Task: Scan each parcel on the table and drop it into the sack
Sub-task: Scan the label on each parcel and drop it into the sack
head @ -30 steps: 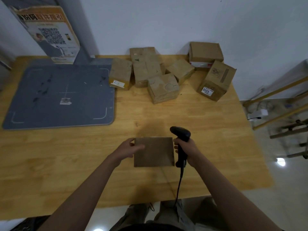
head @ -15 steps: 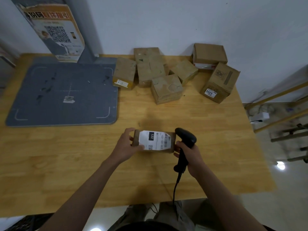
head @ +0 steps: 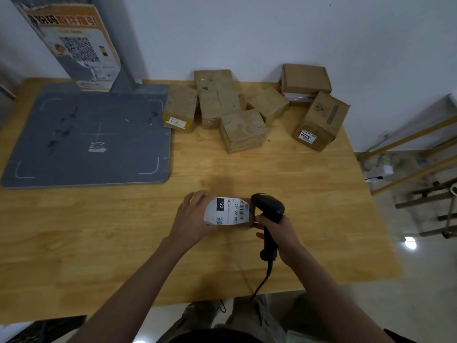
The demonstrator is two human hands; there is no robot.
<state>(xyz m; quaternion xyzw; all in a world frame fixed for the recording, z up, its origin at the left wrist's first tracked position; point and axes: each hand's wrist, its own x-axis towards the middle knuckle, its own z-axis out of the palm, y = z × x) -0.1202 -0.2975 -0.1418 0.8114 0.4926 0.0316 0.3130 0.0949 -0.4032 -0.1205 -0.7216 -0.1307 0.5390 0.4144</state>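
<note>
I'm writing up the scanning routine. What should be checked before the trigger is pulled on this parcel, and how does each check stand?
1. Parcel held: ok, left hand grips its left end.
2. Shipping label faces up, uncovered: ok.
3. Barcode scanner gripped by right hand: ok.
4. Scanner nose aimed at the barcode: not ok, it sits beside the parcel's right end.
5. Sack ready: cannot tell, none in view.
6. Parcels left: ok, six boxes wait by the wall.
</note>
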